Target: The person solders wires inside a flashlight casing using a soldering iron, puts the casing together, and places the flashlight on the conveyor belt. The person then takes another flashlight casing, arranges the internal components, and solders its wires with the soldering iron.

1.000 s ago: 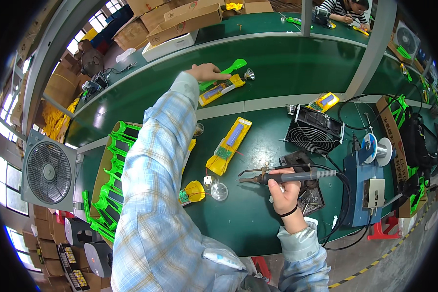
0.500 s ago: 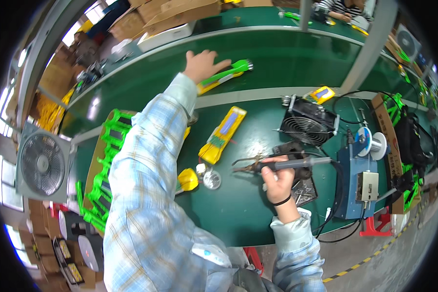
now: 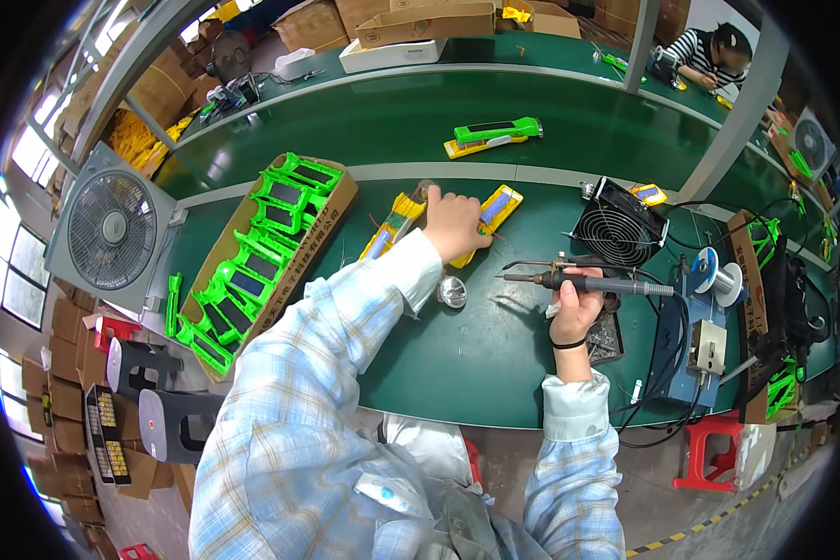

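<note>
My right hand (image 3: 577, 313) is closed around a soldering iron (image 3: 625, 286), whose tip points left above the green bench. A thin metal guide runs along the iron, and a small white piece shows by my fingers. My left hand (image 3: 455, 226) bends over the lower end of a yellow flashlight housing (image 3: 501, 209), its fingers partly hidden. Left of that hand lies another yellow housing (image 3: 403, 213) with wires and a circuit board. A round silver reflector (image 3: 452, 292) sits just below the hand. Farther off, a green-and-yellow flashlight (image 3: 497, 133) lies on the strip behind the bench.
A carton of green flashlight frames (image 3: 261, 252) stands at the left, near a grey fan (image 3: 112, 224). On the right are a black cooling fan (image 3: 618, 224), a blue soldering unit (image 3: 686, 336), a solder spool (image 3: 719, 277) and a tray of small parts (image 3: 607, 338). Another person (image 3: 709, 56) sits far right.
My left hand has come back from the green-and-yellow flashlight on the far strip to the yellow housing. My right hand still holds the soldering iron. The view has shifted.
</note>
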Demonstrator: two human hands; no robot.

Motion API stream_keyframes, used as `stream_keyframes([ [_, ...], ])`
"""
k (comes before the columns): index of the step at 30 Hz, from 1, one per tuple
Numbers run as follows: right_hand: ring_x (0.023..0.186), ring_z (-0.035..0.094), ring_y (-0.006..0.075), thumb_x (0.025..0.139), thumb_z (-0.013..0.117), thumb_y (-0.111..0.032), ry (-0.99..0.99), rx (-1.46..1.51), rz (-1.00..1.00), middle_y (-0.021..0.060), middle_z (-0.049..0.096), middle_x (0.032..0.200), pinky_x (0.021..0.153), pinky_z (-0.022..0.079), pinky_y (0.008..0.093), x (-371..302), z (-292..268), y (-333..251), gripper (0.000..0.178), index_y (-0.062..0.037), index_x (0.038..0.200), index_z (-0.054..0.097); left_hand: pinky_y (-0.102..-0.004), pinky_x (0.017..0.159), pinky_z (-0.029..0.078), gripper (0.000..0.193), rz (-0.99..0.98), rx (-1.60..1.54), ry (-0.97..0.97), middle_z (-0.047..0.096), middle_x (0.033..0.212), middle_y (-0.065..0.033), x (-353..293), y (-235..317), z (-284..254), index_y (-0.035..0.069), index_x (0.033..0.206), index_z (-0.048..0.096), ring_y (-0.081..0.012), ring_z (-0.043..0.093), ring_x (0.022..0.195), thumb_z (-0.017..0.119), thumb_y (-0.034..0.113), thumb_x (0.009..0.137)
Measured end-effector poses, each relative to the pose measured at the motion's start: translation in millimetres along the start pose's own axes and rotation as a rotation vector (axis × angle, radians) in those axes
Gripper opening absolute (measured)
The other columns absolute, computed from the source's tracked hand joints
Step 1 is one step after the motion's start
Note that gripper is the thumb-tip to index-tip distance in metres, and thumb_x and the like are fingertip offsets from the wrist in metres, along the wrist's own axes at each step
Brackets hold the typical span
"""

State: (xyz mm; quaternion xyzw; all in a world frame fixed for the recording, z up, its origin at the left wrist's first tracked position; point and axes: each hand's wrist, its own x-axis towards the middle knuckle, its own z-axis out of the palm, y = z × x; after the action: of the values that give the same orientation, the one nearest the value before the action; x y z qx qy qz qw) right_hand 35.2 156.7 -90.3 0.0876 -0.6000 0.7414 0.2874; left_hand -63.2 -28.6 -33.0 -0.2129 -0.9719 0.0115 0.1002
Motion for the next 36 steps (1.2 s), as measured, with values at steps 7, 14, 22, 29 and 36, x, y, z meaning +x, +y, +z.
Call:
stream_keyframes([
  [7, 0.057, 0.045, 0.0095, 0.07, 0.051, -0.018, 0.088, 0.174, -0.067, 0.0047, 0.045, 0.077, 0.043, 0.036, 0.0189, 1, 3, -21, 0.025, -0.0032, 0.088, 0.043, -0.0346, 0.071, 0.025, 0.043, 0.141, -0.191, 0.222, 0.057, 0.079, -0.0068, -43, -17, -55, 0.008, 0.085, 0.06, -0.0205, 0.052, 0.079, 0.064, 0.041, 0.058],
  [14, 0.07, 0.052, 0.0181, 0.07, 0.045, -0.02, 0.411, 0.318, -0.312, 0.0105, 0.046, 0.086, 0.05, 0.049, 0.0253, 14, -8, -33, 0.028, -0.0019, 0.092, 0.043, -0.0302, 0.07, 0.022, 0.045, 0.172, -0.332, 0.014, 0.053, 0.078, -0.002, -110, -26, -100, 0.011, 0.091, 0.058, -0.015, 0.045, 0.075, 0.067, 0.041, 0.06],
  [22, 0.054, 0.049, 0.017, 0.07, 0.042, -0.022, 0.424, 0.179, -0.3, 0.0136, 0.047, 0.073, 0.042, 0.041, 0.0206, 23, -4, -39, 0.03, 0.0007, 0.088, 0.043, -0.0353, 0.075, 0.023, 0.03, 0.76, -0.276, -0.146, 0.046, 0.079, 0.0026, -113, -11, -99, 0.021, 0.092, 0.056, -0.0127, 0.044, 0.08, 0.065, 0.028, 0.065],
  [29, 0.057, 0.053, 0.0192, 0.068, 0.045, -0.021, 0.397, 0.152, -0.302, 0.0134, 0.047, 0.077, 0.045, 0.05, 0.0243, 22, -1, -32, 0.03, 0.002, 0.087, 0.041, -0.0339, 0.088, 0.028, 0.024, 1.24, -0.037, -0.094, 0.048, 0.085, 0.0043, -86, 20, -59, 0.02, 0.089, 0.057, -0.0124, 0.044, 0.09, 0.054, 0.013, 0.067],
  [36, 0.056, 0.054, 0.0197, 0.07, 0.044, -0.023, 0.427, 0.079, -0.325, 0.0145, 0.047, 0.076, 0.042, 0.048, 0.0237, 22, -2, -33, 0.031, 0.0025, 0.088, 0.041, -0.0367, 0.074, 0.028, 0.022, 0.415, -0.234, 0.169, 0.053, 0.08, 0.0012, -135, 15, -105, 0.013, 0.079, 0.056, -0.0158, 0.048, 0.079, 0.062, 0.027, 0.064],
])
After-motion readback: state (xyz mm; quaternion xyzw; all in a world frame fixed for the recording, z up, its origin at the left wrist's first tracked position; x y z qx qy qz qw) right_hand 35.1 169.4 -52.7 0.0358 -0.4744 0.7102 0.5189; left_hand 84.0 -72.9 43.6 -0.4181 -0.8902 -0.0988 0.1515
